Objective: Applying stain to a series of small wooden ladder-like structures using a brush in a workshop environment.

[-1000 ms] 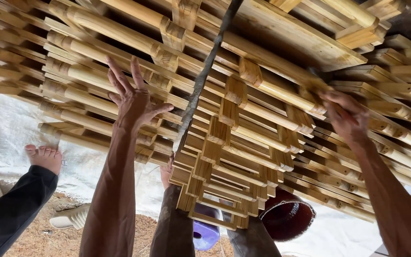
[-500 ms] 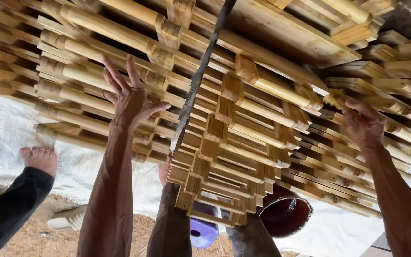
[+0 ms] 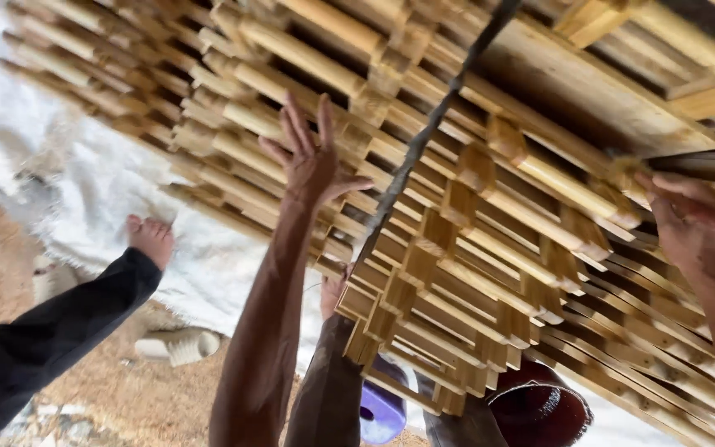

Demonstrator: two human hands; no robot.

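**Bamboo lattice panel, two hands upon it**

Bamboo lattice panel (image 3: pixel 473 273), pale yellow slats pegged with short blocks, filling the middle and right of the view above a white sheet (image 3: pixel 109 190). Left hand (image 3: pixel 312 161): fingers spread, palm flat against the slats, grasping nothing. Right hand (image 3: pixel 688 219): far right, fingers curled around a slat end. Dark metal rod (image 3: pixel 424 136) lying across the panel between them. Bare foot (image 3: pixel 151 238) of another person, left; dark red bowl (image 3: pixel 539 410) and purple container (image 3: pixel 382 414), near edge.
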